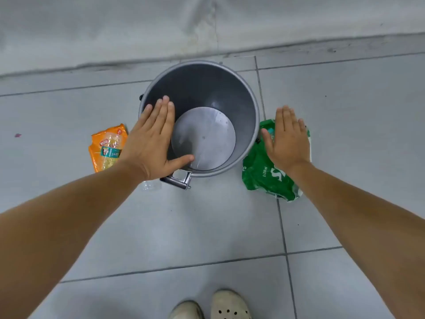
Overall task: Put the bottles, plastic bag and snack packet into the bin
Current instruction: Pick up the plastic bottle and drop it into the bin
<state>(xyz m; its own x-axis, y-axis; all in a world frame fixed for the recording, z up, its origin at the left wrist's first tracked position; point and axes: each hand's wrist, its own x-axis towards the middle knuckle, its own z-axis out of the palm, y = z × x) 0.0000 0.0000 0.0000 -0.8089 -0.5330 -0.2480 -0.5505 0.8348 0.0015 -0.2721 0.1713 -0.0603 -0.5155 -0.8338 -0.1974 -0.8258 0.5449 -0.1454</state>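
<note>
A round grey metal bin (249,95) stands on the tiled floor, with nothing visible inside it. My left hand (153,140) hovers flat, palm down, over the bin's left rim, holding nothing. To its left, a clear bottle with a teal label (110,146) rests on an orange snack packet (97,155). My right hand (287,139) is spread flat above a crumpled green plastic bag (259,176) to the right of the bin. Another clear bottle (150,185) peeks out under my left forearm.
A metal pedal (178,180) juts from the bin's near side. A low grey kerb or wall base (207,42) runs behind the bin. My two feet in pale shoes (213,307) stand at the bottom edge. A small pink speck (18,135) lies far left.
</note>
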